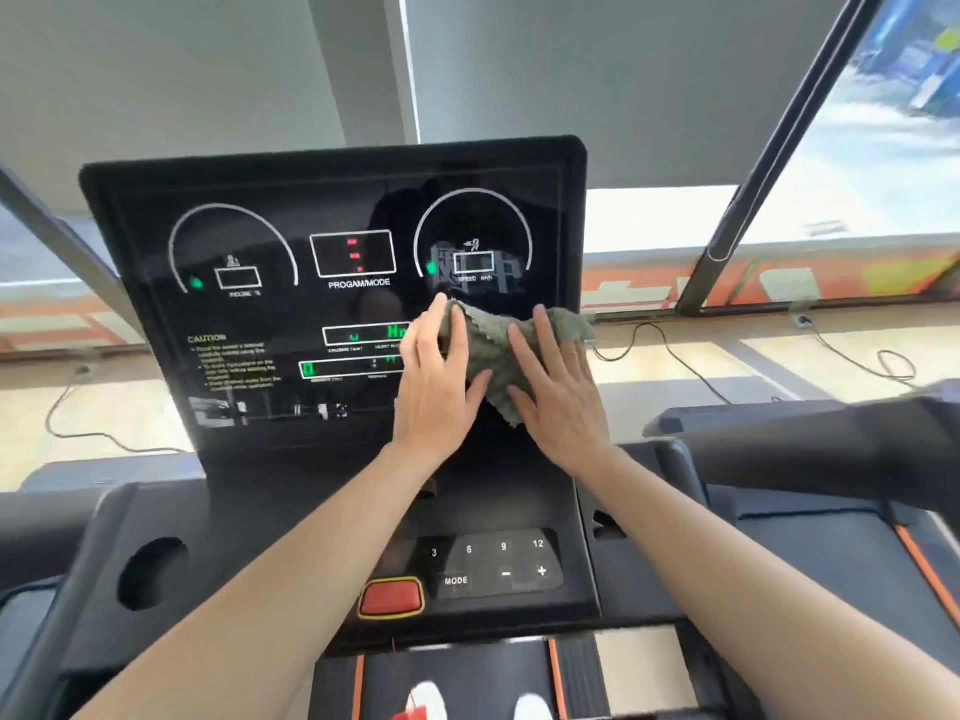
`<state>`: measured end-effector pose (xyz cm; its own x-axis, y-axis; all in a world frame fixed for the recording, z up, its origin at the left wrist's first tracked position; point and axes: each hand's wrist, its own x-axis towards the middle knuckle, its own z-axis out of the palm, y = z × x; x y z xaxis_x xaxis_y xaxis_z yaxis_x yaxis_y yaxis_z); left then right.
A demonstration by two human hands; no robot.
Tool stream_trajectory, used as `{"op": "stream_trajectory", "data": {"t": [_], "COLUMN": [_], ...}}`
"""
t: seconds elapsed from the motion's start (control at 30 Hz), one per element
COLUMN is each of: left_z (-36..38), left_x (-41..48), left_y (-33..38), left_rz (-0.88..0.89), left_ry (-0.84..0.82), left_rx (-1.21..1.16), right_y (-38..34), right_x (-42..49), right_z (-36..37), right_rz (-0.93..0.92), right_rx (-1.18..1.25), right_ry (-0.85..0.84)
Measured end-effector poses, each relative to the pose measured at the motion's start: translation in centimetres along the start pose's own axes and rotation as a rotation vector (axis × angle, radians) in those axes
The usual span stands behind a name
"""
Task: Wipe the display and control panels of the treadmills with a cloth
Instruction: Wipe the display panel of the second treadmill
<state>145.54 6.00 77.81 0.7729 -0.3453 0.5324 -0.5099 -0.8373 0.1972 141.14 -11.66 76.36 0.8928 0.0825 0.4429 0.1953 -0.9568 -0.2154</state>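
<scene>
A black treadmill display (332, 262) stands upright in front of me, lit with green and red readouts. A grey-green cloth (493, 345) lies against its lower right part. My left hand (436, 376) presses the cloth's left edge with straight fingers, thumb hooked under a fold. My right hand (561, 381) lies flat on the cloth's right side, fingers spread. Below sits the control panel (493, 563) with number keys, a MODE key and a red stop button (390, 597).
A round cup holder (153, 571) is set in the console's left side. A second treadmill's console (831, 439) stands to the right. Black cables (675, 356) trail across the floor beyond. A slanted window post (769, 163) rises at right. My shoes (431, 701) show on the belt.
</scene>
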Motion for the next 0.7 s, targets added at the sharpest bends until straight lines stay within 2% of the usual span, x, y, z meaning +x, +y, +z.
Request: {"op": "stream_trajectory", "data": {"t": [0.23, 0.57, 0.7], "left_z": [-1.2, -6.6, -7.5], "left_x": [5.3, 14.5, 14.7], "left_y": [-2.0, -4.3, -5.2], "left_rz": [0.115, 0.102, 0.062], "left_ry": [0.116, 0.167, 0.160], "left_rx": [0.310, 0.391, 0.404], "right_y": [0.5, 0.5, -0.3], "right_x": [5.2, 15.5, 16.9], "right_z": [-2.2, -8.2, -8.9], "right_rz": [0.032, -0.066, -0.096], "right_rx": [-0.219, -0.345, -0.363], "right_ry": [0.007, 0.103, 0.090]}}
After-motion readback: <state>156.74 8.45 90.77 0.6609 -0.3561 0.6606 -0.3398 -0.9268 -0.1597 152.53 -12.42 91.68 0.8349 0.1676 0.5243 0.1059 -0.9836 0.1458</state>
